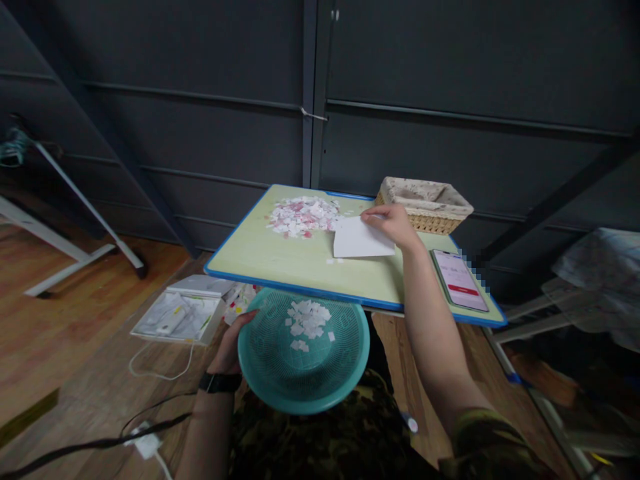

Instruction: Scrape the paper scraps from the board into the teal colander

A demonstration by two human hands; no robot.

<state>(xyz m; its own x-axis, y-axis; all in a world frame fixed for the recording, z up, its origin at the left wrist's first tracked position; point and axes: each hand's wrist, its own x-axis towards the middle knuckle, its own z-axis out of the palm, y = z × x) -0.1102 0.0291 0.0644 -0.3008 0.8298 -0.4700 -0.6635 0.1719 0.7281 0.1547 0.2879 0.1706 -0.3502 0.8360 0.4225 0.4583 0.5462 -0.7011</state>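
Observation:
My left hand grips the left rim of a teal mesh bowl, held below the table's near edge; white paper scraps lie inside it. My right hand pinches the far corner of a white card lying flat on the green table. Just left of the card is a heap of pink and white paper scraps. A few loose scraps sit by the card's near left corner.
A wicker basket stands at the table's back right. A phone with a lit screen lies near the right edge. On the wooden floor to the left are an open white box and cables. A dark wall is behind.

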